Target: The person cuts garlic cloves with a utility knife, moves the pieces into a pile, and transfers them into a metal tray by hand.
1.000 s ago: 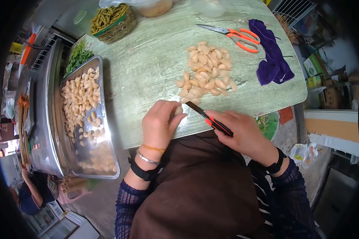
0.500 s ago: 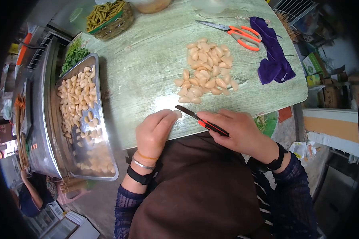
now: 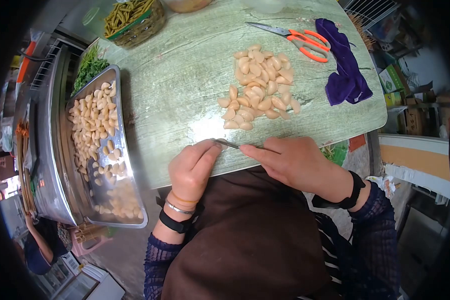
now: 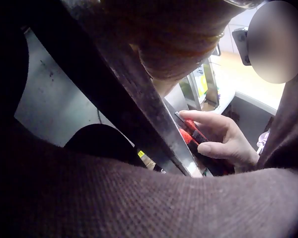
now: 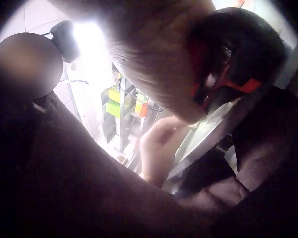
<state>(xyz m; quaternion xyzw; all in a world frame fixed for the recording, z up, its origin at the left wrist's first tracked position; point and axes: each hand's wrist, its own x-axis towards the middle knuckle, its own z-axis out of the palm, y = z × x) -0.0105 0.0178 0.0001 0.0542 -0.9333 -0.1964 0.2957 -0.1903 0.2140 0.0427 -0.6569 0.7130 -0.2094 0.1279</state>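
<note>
In the head view my left hand [image 3: 191, 165] pinches a pale peeled garlic clove [image 3: 219, 141] at its fingertips, over the table's near edge. My right hand [image 3: 296, 162] grips a utility knife, its dark blade [image 3: 230, 144] lying across the clove at the left fingertips. The knife's black and red handle [image 5: 238, 62] shows in the right wrist view; from the head it is hidden beneath the hand. Just beyond both hands, a loose pile of garlic cloves [image 3: 259, 80] lies on the green wood-grain table [image 3: 180, 75].
At left stands a metal tray [image 3: 144, 215] of more cloves, with green herbs [image 3: 91, 67] behind it. Orange-handled scissors [image 3: 310, 45] and a purple cloth [image 3: 344, 75] lie at the back right. A basket of green pods [image 3: 135, 30] sits far left. Another person [image 3: 40, 245] is lower left.
The left hand has shifted slightly left with the clove. The right hand has turned, bringing the knife blade from beside the clove onto it and hiding the handle from the head view.
</note>
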